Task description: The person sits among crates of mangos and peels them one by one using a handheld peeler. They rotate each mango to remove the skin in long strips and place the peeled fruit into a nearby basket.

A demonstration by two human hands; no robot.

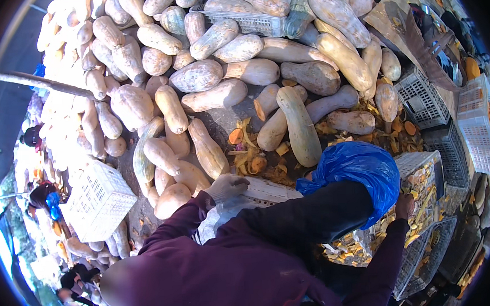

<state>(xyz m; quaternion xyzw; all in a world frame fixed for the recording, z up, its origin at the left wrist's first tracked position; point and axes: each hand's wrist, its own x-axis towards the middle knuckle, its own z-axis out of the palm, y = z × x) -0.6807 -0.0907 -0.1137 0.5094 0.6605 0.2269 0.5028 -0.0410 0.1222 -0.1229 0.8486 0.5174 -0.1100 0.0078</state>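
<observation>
My left hand (pixel 229 187), in a pale work glove, has its fingers bent over the end of a white plastic crate (pixel 270 189). My sleeve and body cover part of that crate. To the right, my right hand (pixel 405 206) is beside a white slatted crate (pixel 418 161) strewn with yellow peel strips (pixel 427 203). Its fingers are partly hidden, and I cannot tell what they hold. Between the hands, a blue plastic bag (pixel 357 167) covers my knee. A long tan squash (pixel 298 126) lies just beyond the knee.
Heaped squashes (pixel 206 75) fill the far side and left. Peelings and cut pieces (pixel 253 156) litter the ground. A white crate (pixel 98 200) stands at left; grey crates (pixel 422 96) and a tilted clear crate (pixel 426 255) are at right. A pole (pixel 43 83) juts in; people (pixel 74 279) are lower left.
</observation>
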